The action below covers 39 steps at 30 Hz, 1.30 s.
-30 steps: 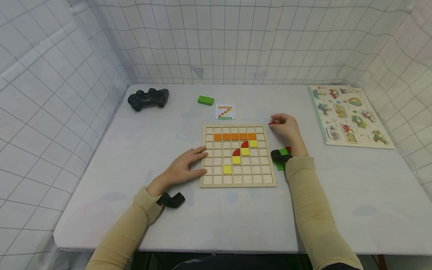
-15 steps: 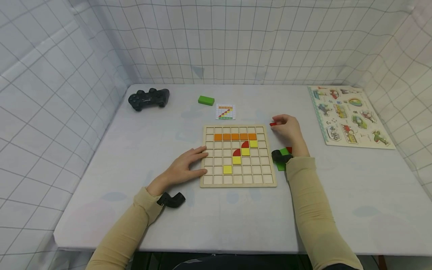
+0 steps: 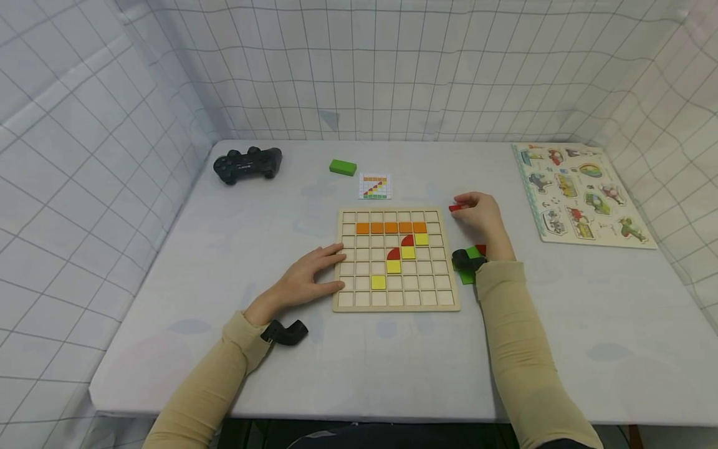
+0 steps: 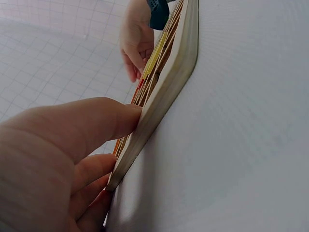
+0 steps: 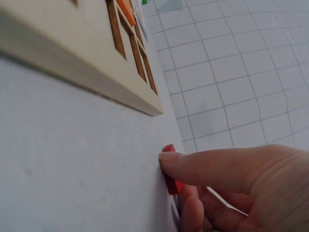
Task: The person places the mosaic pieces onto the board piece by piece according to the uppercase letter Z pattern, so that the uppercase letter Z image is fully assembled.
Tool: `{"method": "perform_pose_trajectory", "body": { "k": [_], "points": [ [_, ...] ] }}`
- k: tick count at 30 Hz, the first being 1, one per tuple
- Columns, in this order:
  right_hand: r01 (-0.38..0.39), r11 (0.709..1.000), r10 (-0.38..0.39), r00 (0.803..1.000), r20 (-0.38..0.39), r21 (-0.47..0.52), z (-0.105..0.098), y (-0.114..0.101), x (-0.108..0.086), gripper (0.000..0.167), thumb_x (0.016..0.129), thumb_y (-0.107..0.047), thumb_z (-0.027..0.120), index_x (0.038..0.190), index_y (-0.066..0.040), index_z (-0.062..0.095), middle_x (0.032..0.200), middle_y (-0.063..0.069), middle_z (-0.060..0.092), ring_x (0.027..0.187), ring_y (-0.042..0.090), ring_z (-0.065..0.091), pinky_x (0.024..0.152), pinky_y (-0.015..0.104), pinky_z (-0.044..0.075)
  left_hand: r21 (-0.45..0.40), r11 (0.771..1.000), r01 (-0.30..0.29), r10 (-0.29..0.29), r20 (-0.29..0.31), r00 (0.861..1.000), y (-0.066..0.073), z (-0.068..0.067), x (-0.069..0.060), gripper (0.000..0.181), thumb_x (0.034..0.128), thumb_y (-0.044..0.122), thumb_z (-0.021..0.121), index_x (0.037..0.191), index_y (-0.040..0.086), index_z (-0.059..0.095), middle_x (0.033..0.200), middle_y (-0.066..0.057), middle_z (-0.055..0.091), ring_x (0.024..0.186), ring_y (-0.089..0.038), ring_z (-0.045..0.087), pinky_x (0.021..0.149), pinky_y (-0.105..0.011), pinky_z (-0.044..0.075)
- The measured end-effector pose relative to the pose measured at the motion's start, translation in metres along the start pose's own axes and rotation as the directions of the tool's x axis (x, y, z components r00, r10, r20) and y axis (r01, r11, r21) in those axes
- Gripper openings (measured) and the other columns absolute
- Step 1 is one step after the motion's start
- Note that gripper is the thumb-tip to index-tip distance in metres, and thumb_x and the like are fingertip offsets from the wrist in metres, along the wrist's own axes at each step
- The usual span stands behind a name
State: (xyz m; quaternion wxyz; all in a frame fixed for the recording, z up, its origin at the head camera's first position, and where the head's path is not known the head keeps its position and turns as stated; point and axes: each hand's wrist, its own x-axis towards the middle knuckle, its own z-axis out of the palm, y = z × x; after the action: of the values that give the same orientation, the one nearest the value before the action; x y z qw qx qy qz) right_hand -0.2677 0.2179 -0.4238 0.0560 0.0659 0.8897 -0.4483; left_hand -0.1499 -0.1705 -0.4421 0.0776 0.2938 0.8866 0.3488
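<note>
Right here I see the right hand point(image 3: 481, 216) pinching a red piece point(image 5: 172, 185) beside the grid board point(image 3: 395, 308); the left hand point(image 3: 303, 276), fingers spread, touches its edge.

The grid board point(image 3: 410, 267) is showing smooth, matt, pale wood. From it, at ten o'clock, a game controller point(image 3: 247, 165) is looking like dark plastic; at two, the red piece point(image 5: 173, 185) is appearing smooth; at four, the right sleeve point(image 3: 518, 337) is showing creased cloth.
</note>
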Motion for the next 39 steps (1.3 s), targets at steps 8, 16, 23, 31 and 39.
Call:
{"method": "perform_pose_trajectory", "body": {
  "k": [8,16,23,31,39],
  "points": [
    [0.008,1.0,-0.008,1.0,0.018,0.003,0.0,-0.002,-0.002,0.036,0.085,-0.008,0.066,0.12,0.0,0.06,0.111,0.017,0.056,0.099,0.028,0.051,0.08,0.033,0.045,0.003,1.0,-0.006,0.006,-0.002,1.0,0.0,0.0,0.0,0.063,0.0868,0.035,0.066,0.138,0.005,0.047,0.151,-0.007,0.031,0.139,-0.027,0.024,0.116,-0.039,0.017],
    [0.013,1.0,-0.012,0.998,0.062,-0.026,-0.003,-0.008,-0.006,0.035,0.085,-0.014,0.068,0.118,-0.003,0.062,0.104,0.013,0.057,0.081,0.021,0.055,0.068,0.026,0.048,0.008,1.0,-0.007,0.007,0.0,1.0,0.001,0.0,0.001,0.062,0.0869,0.034,0.066,0.138,0.004,0.048,0.15,-0.007,0.031,0.139,-0.026,0.025,0.116,-0.038,0.017],
    [0.057,0.998,-0.055,0.994,0.098,-0.025,-0.001,-0.018,-0.003,0.036,0.087,-0.024,0.066,0.12,-0.01,0.062,0.101,0.01,0.053,0.084,0.023,0.056,0.071,0.031,0.046,0.004,1.0,-0.005,0.005,0.0,1.0,0.002,0.0,0.001,0.062,0.0871,0.034,0.066,0.138,0.004,0.048,0.15,-0.007,0.031,0.139,-0.026,0.024,0.116,-0.038,0.016],
    [0.149,0.987,-0.158,0.969,0.19,0.062,0.001,-0.05,-0.021,0.035,0.087,-0.026,0.067,0.118,-0.008,0.063,0.101,0.011,0.058,0.091,0.027,0.056,0.082,0.04,0.046,0.011,1.0,-0.005,0.005,0.002,1.0,0.001,0.0,0.001,0.062,0.0869,0.034,0.066,0.138,0.004,0.047,0.15,-0.007,0.031,0.139,-0.025,0.025,0.116,-0.037,0.016],
    [0.245,0.967,-0.252,0.912,0.324,0.064,0.014,-0.071,-0.032,0.026,0.088,-0.024,0.068,0.107,-0.008,0.064,0.097,0.008,0.067,0.093,0.027,0.059,0.084,0.038,0.047,0.008,1.0,-0.013,0.013,-0.001,1.0,0.002,-0.001,0.001,0.062,0.0867,0.034,0.067,0.138,0.004,0.048,0.15,-0.007,0.032,0.138,-0.025,0.025,0.116,-0.037,0.016]
  ]
}}
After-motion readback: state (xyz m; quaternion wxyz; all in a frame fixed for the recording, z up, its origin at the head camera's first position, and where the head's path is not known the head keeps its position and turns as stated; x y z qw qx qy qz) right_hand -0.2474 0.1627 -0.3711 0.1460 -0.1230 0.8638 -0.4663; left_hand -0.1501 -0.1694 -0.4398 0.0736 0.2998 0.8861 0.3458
